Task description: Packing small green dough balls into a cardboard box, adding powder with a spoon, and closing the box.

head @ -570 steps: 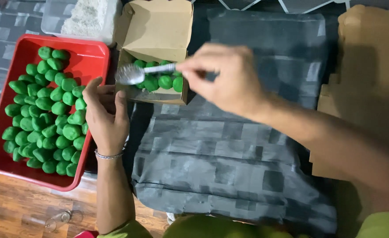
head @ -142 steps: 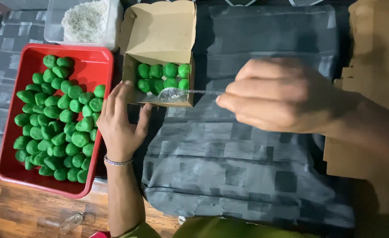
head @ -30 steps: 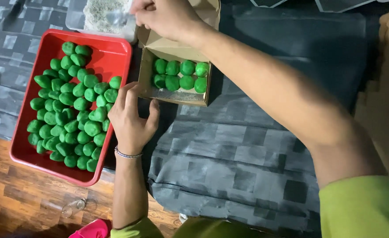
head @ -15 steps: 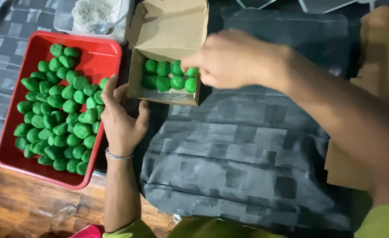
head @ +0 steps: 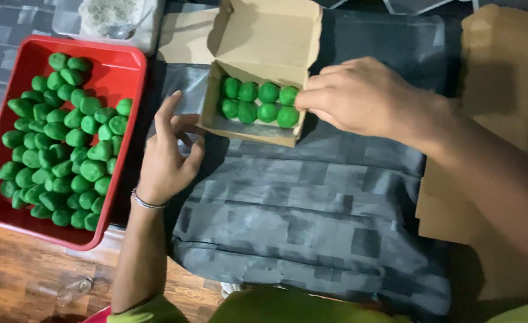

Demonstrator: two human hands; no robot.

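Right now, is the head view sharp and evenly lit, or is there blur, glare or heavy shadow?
Head view: mostly sharp; green balls in the cardboard box are distinct. Light is uneven, dim toward the right edge, with shadow under the right hand. Soft sheen on the red tray rim, no harsh glare. The left hand looks slightly soft.

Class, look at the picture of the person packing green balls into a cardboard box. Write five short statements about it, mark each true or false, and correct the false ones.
1. The cardboard box holds eight green balls in two rows. True.
2. The red tray lies to the right of the box. False: it lies to the left.
3. The right hand touches the balls at the box's right end. True.
4. The left hand holds a spoon. False: it is bare and rests open beside the box.
5. The box lid is shut. False: it stands open.
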